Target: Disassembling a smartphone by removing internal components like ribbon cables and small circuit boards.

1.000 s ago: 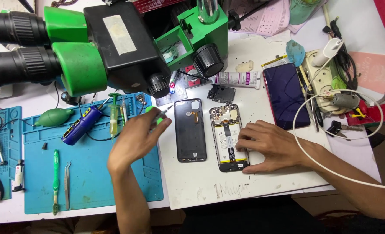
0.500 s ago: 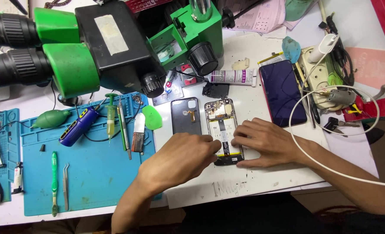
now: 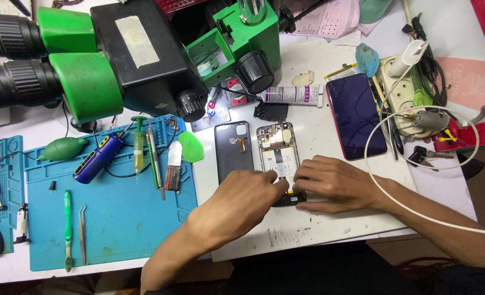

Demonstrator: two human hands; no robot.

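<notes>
Opened phone [image 3: 278,150] lengthwise away from the person, back cover [image 3: 233,150] just beside — left hand [image 3: 242,205] and right hand [image 3: 335,183] fingertips pressing its near end, bare white table [image 3: 330,226] near the front edge.

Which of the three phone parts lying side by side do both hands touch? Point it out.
The middle one: the opened phone body with exposed insides, between the dark back cover and the screen panel.

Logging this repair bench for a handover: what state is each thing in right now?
Opened phone: back off, insides exposed, both hands on its lower end.
Back cover: removed, lying inner side up beside the phone.
Second phone: screen dark, flat.
Left hand: fingertips on phone.
Right hand: pressing phone.
Tweezers: unused, on mat.
</notes>
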